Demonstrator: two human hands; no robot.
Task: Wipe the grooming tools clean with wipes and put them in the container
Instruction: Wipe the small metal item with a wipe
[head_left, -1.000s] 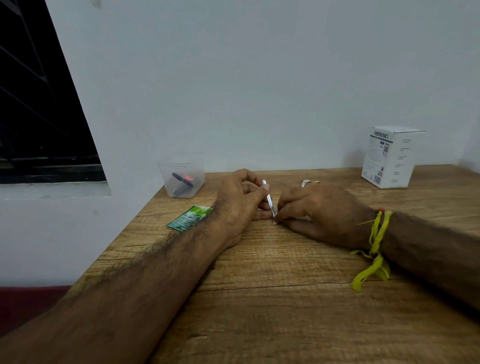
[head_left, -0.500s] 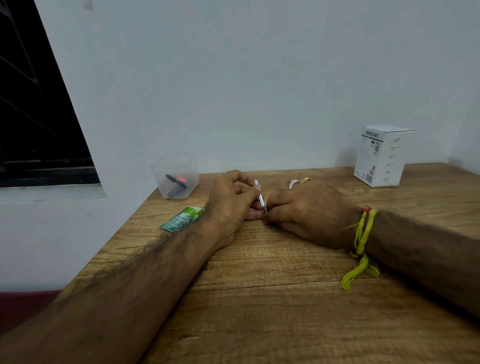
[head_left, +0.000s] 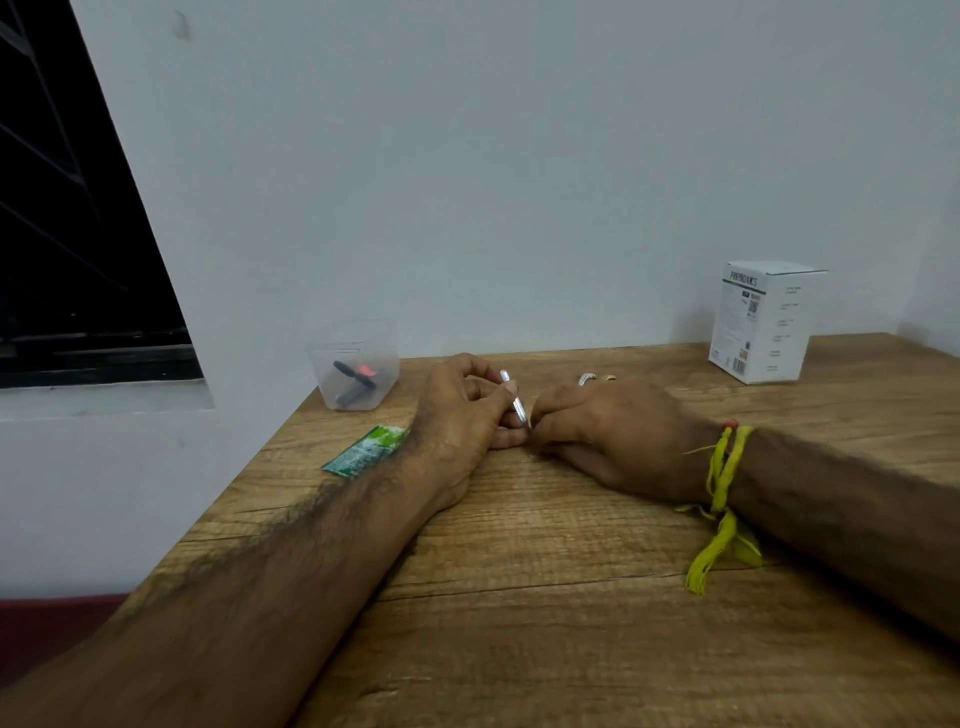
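Observation:
My left hand (head_left: 462, 415) pinches a thin silver grooming tool (head_left: 514, 397) between thumb and fingers, its upper end tilted up and away. My right hand (head_left: 613, 431) rests on the wooden table (head_left: 519, 597), its curled fingertips closed on the tool's lower end; a wipe between them cannot be made out. A clear plastic container (head_left: 356, 366) stands at the table's back left corner with a black tool and an orange-marked one inside. A green wipe sachet (head_left: 366, 449) lies flat beside my left wrist.
A white printed carton (head_left: 763, 322) stands at the back right against the white wall. A dark window opening lies off the table's left edge. A yellow thread band (head_left: 722, 499) hangs from my right wrist.
Both hands have stayed together on the silver tool with only small finger shifts along it. The camera view has shifted slightly; the container, sachet and carton have not moved.

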